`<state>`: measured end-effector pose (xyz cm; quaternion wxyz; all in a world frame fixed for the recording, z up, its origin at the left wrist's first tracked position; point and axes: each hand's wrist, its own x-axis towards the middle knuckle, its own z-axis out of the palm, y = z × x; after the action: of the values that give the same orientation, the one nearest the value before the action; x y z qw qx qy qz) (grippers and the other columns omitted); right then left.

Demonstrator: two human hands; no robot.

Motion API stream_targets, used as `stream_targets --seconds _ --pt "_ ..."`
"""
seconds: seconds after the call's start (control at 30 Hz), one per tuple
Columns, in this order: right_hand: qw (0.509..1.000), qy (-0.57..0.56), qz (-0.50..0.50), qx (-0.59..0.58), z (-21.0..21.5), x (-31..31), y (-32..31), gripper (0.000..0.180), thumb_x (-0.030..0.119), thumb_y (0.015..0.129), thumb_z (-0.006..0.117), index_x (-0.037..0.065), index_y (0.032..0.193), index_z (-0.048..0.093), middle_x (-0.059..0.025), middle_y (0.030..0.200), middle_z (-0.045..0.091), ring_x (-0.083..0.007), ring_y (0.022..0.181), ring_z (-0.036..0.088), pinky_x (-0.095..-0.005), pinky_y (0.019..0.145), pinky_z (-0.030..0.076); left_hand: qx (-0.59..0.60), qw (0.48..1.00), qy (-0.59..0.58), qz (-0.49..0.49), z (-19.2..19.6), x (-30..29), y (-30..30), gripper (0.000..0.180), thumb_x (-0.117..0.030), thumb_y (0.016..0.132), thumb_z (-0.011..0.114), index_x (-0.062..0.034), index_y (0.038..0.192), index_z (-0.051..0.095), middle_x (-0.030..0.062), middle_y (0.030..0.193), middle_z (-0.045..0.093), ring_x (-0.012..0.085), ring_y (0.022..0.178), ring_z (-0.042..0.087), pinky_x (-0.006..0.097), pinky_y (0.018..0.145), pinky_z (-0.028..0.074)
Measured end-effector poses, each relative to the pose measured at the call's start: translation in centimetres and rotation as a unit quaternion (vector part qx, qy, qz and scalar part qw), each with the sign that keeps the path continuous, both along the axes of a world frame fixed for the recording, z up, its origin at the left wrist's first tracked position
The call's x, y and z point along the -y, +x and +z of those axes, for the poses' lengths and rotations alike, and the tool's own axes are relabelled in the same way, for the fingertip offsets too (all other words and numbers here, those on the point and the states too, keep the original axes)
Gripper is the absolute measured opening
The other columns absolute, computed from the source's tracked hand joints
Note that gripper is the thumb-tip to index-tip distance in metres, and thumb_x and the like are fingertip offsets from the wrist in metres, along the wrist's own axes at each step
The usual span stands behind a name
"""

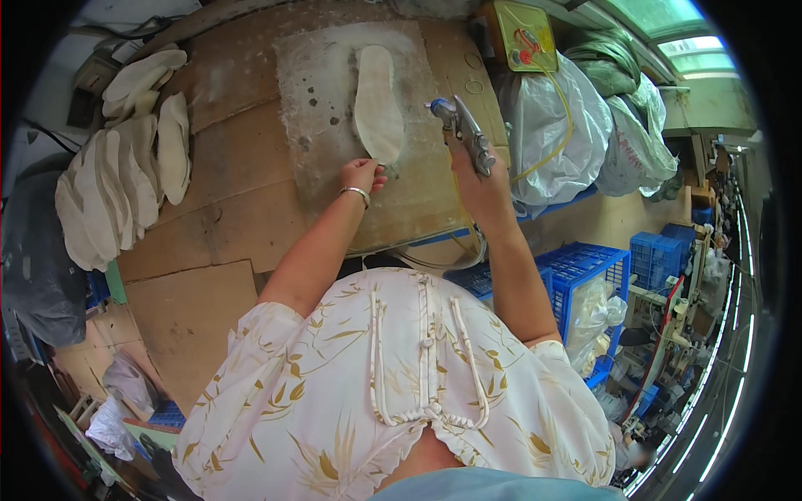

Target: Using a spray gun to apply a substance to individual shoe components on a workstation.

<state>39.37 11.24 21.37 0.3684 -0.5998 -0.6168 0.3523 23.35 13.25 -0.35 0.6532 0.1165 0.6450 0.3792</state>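
A cream insole [378, 104] lies lengthwise on a whitish, residue-coated sheet [309, 67] on the bench. My left hand [362, 174] is closed at the insole's near end, its fingertips pinching that edge. Wrapped in my right hand [483, 185] is a metal spray gun [468, 129], held to the right of the insole with its nozzle end raised over the cardboard. A yellow hose hangs down beside my right hand. The gun and the insole are apart.
Several more insoles [109, 188] lie bunched at the left on brown cardboard [225, 159]. A yellow can [520, 37] with a thin yellow tube [571, 125] stands at the back right, beside plastic bags [543, 142]. Blue crates [585, 267] stand lower right.
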Motion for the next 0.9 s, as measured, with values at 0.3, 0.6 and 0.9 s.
stream_targets --seconds 0.3,0.6,0.9 --pt "1.0 0.005 0.003 -0.007 -0.4 -0.6 0.2 0.024 0.024 0.089 0.056 0.0 0.088 0.054 -0.0042 0.063 0.049 -0.0121 0.059 0.044 -0.0278 0.056 0.04 -0.002 1.0 -0.002 -0.002 0.3 0.2 -0.1 0.015 -0.015 0.086 0.055 -0.0033 0.095 0.055 0.0071 0.081 0.063 0.0158 0.059 0.063 0.024 0.045 0.051" --pt "0.998 -0.049 0.049 0.01 0.1 1.9 0.9 0.025 0.025 0.088 0.057 0.0 0.088 0.054 -0.0085 0.063 0.05 -0.0164 0.057 0.044 -0.0297 0.056 0.04 0.001 1.0 0.004 -0.001 -0.2 0.2 -0.4 0.016 -0.015 0.086 0.054 -0.0033 0.096 0.055 0.0071 0.082 0.063 0.0154 0.059 0.062 0.024 0.045 0.051" --pt "0.997 -0.057 0.037 0.021 -0.5 2.4 1.6 0.026 0.026 0.088 0.057 0.0 0.084 0.053 -0.0097 0.064 0.05 -0.0168 0.058 0.046 -0.0308 0.057 0.041 -0.016 1.0 0.007 0.005 0.1 0.4 -0.2 0.017 -0.016 0.085 0.056 -0.0035 0.097 0.055 0.0069 0.08 0.063 0.0151 0.058 0.062 0.023 0.044 0.05"
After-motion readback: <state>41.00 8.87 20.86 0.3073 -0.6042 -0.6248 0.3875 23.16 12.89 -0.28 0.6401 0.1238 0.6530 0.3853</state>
